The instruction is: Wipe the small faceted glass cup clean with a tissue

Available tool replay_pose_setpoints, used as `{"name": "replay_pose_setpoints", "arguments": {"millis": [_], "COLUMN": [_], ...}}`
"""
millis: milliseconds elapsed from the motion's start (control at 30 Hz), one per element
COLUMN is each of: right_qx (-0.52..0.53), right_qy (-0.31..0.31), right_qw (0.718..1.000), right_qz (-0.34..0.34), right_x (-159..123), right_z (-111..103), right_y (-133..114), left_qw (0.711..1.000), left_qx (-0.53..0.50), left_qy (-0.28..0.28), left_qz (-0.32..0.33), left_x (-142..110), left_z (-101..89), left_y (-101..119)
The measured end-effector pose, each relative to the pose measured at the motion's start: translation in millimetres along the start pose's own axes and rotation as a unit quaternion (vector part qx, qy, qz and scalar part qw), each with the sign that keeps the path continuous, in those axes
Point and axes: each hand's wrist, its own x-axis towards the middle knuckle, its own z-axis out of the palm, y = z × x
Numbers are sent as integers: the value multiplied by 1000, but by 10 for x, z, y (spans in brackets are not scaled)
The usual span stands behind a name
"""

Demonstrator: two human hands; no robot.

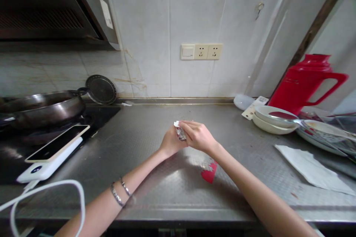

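Observation:
Over the middle of the counter my two hands are pressed together around a small shiny, silvery or see-through object (181,134). I cannot make out its kind, as fingers cover most of it. My left hand (170,142) is closed round it from the left. From above and the right, my right hand (200,136) is closed over it. A bit of white material (176,123) sticks out at the fingertips. Below the hands a ragged-edged red patch (209,174) shows on the metal counter (144,126).
At left, a pan (44,109) stands on the dark stove, with a phone (58,143) and a cabled white power bank (50,161) nearby. Right are stacked bowls (274,127), a red thermos jug (303,81), patterned dishes and a white tissue (308,164). Sockets (201,51) are on the wall.

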Motion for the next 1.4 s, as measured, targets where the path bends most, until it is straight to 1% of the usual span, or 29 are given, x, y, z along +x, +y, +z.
{"name": "replay_pose_setpoints", "arguments": {"millis": [100, 167, 233, 333, 367, 400, 433, 567, 633, 800, 933, 1033, 1100, 1133, 1167, 1233, 1300, 1400], "right_qx": [39, 110, 186, 242, 246, 248, 249, 259, 255, 232, 233, 224, 214, 211, 214, 228, 241, 236], "right_qy": [13, 28, 58, 152, 178, 193, 192, 125, 113, 131, 130, 153, 175, 176, 166, 128, 95, 88], "right_qw": [999, 993, 974, 919, 903, 893, 890, 907, 913, 924, 931, 925, 917, 915, 916, 921, 925, 935], "right_qz": [4, 39, 119, 271, 304, 323, 331, 307, 297, 274, 248, 266, 288, 295, 297, 290, 277, 251], "right_x": [12, 17, 21, 24, 22, 20, 16, -5, -12, -2, 17, 16, 8, 4, -1, -8, -11, -16], "right_z": [-28, -41, -35, 18, 45, 72, 99, 173, 183, 124, 41, 34, 63, 83, 102, 129, 135, 125], "right_y": [-16, -18, -1, 65, 91, 114, 132, 128, 93, 9, -13, 25, 72, 96, 117, 139, 131, 77], "left_qw": [1000, 1000, 998, 992, 990, 989, 988, 988, 989, 990, 989, 989, 990, 991, 992, 993, 994, 995], "left_qx": [-7, -25, -53, -99, -110, -118, -122, -123, -123, -106, -111, -113, -106, -103, -100, -93, -82, -72], "left_qy": [12, 12, 14, 28, 31, 32, 32, 24, 23, 35, 40, 30, 19, 12, 5, -9, -12, -2], "left_qz": [9, -10, -43, -73, -78, -82, -85, -86, -82, -83, -87, -91, -86, -83, -78, -69, -68, -69], "left_x": [9, 14, 21, 35, 39, 43, 46, 48, 49, 67, 88, 79, 59, 47, 35, 18, 14, 34], "left_z": [18, 36, 48, 38, 28, 17, 7, -7, -3, -10, -12, 0, 6, 8, 8, 6, 2, -2], "left_y": [-27, -59, -97, -143, -150, -154, -154, -146, -148, -152, -166, -173, -162, -152, -140, -117, -105, -123]}}
